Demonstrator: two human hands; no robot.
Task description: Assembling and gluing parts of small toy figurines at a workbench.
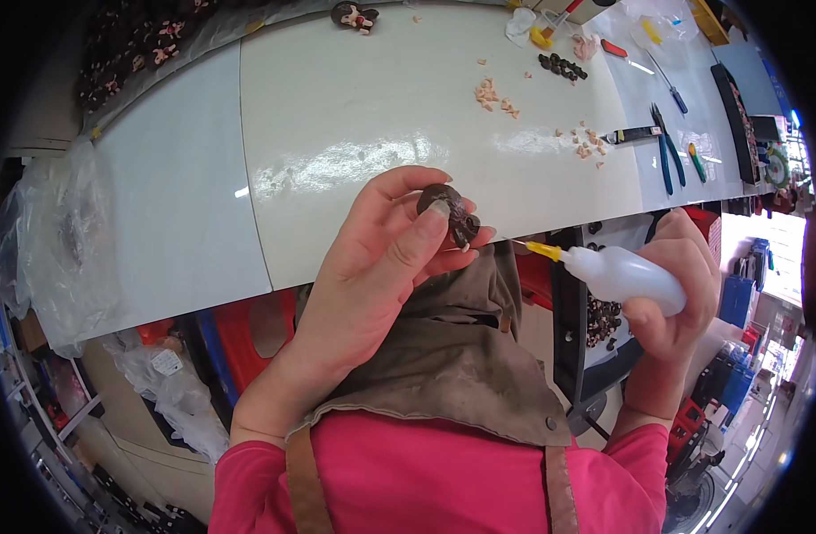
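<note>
My left hand (363, 267) holds a small dark brown figurine piece (440, 198) above the table's near edge, between thumb and fingers. The piece is glossy and rounded, with curled bits on its right side; the fingers cover part of it. To the right, my right hand (688, 285) is wrapped round a white squeeze bottle (626, 274). Its yellow nozzle (543, 251) ends in a thin needle that points left toward the piece. A gap shows between the needle and the brown curls.
On the white table (337, 98) lie small peach-coloured pieces (486, 94), a row of dark pieces (563, 67), pliers (664, 156), a screwdriver (675, 93) and a finished-looking figurine (355, 18). An open drawer (602, 322) holds several dark pieces. Plastic bags (61, 249) hang at left.
</note>
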